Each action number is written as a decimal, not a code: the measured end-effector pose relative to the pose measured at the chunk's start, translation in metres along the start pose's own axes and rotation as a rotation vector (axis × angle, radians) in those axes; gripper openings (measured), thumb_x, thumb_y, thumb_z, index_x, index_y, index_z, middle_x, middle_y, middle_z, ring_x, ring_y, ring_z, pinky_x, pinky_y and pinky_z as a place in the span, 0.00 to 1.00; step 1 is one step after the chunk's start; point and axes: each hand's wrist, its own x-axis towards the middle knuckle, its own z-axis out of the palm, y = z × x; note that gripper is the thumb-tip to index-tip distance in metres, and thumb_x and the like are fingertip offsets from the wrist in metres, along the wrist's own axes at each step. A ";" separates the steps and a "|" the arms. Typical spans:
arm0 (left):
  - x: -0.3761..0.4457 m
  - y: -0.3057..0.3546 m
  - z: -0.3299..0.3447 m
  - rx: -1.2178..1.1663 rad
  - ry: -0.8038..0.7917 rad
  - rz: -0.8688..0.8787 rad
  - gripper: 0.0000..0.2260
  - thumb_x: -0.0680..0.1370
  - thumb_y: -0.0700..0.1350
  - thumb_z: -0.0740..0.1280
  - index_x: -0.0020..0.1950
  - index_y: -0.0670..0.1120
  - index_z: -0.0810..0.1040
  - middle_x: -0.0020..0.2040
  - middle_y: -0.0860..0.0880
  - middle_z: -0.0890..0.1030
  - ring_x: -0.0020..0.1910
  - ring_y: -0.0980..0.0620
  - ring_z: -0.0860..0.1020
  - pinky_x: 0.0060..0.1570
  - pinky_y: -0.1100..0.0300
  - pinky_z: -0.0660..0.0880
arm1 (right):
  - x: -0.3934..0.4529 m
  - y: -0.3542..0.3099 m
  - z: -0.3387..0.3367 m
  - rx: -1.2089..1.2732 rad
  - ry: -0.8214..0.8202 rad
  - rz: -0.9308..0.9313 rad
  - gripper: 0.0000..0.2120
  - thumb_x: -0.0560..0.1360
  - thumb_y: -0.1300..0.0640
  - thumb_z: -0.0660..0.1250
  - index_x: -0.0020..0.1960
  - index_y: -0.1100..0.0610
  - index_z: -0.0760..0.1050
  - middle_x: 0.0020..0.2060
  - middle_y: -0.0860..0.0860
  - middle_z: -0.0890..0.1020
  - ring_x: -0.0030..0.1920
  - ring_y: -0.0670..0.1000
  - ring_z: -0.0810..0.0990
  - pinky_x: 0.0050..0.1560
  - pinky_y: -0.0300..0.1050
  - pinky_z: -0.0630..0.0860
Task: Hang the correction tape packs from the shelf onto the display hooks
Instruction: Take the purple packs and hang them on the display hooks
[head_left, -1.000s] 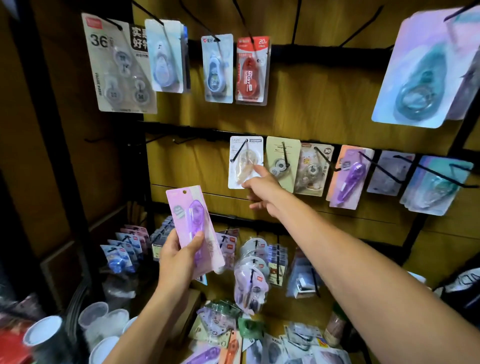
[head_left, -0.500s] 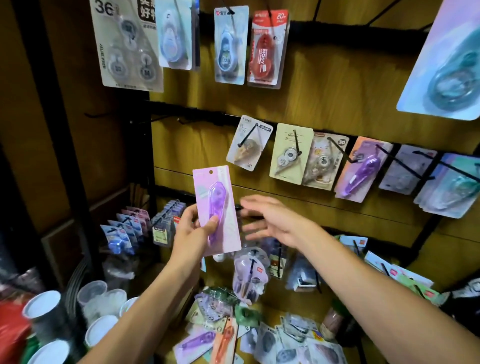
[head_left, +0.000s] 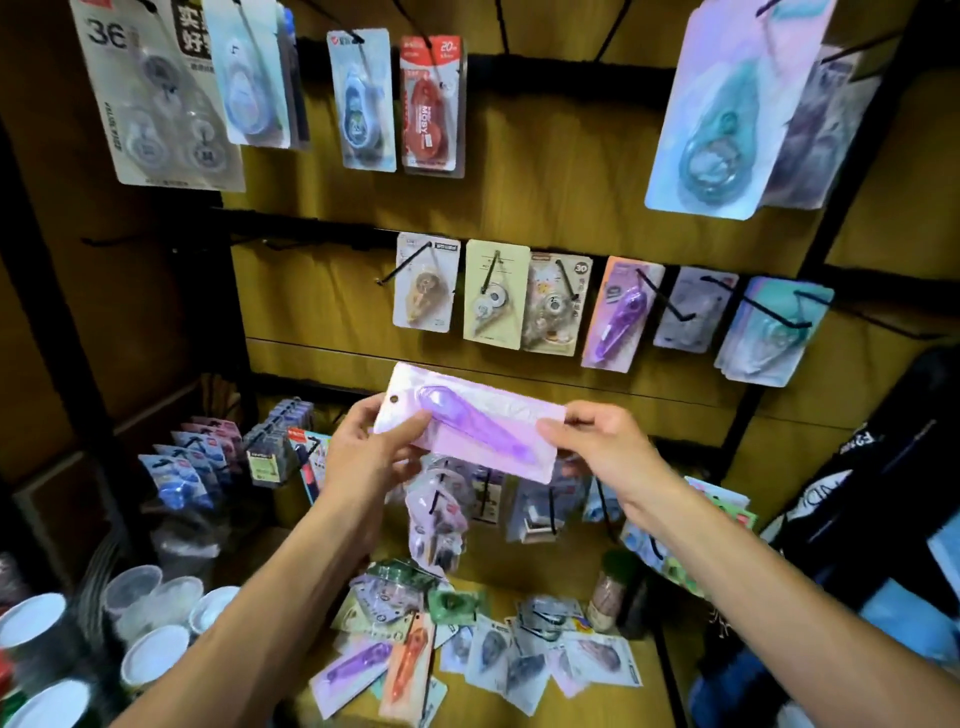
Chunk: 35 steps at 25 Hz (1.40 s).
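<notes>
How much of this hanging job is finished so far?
Partly done. A row of packs, including a matching purple pack, already hangs on the middle hooks. In hand: both the left hand and right hand hold a purple correction tape pack, unhung. Left: the loose packs scattered on the shelf below.

Purple correction tape pack (head_left: 470, 428), held sideways, mid-air

both hands (head_left: 363, 457) (head_left: 597, 447) raised, fingers pinching

Both forearms and each hand (head_left: 363, 457) are bare, sleeveless.
</notes>
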 end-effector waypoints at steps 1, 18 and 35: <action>-0.007 -0.002 0.006 0.086 -0.045 -0.025 0.12 0.73 0.35 0.72 0.54 0.46 0.77 0.40 0.45 0.82 0.30 0.53 0.77 0.27 0.66 0.73 | -0.002 -0.003 -0.012 0.041 0.069 -0.027 0.09 0.77 0.59 0.70 0.37 0.55 0.77 0.27 0.43 0.80 0.31 0.44 0.76 0.33 0.40 0.74; -0.040 -0.010 0.113 0.255 -0.267 0.177 0.08 0.76 0.35 0.70 0.52 0.44 0.81 0.39 0.51 0.85 0.33 0.60 0.82 0.30 0.70 0.74 | -0.034 0.016 -0.122 -0.183 -0.106 -0.010 0.02 0.74 0.60 0.73 0.45 0.56 0.84 0.37 0.48 0.86 0.35 0.44 0.80 0.36 0.37 0.75; -0.012 -0.061 0.098 1.550 -0.261 0.486 0.44 0.75 0.64 0.65 0.80 0.54 0.42 0.79 0.46 0.57 0.76 0.42 0.58 0.70 0.43 0.64 | -0.063 0.020 -0.120 0.144 0.308 -0.114 0.17 0.78 0.67 0.66 0.62 0.54 0.70 0.47 0.55 0.86 0.36 0.53 0.85 0.28 0.48 0.79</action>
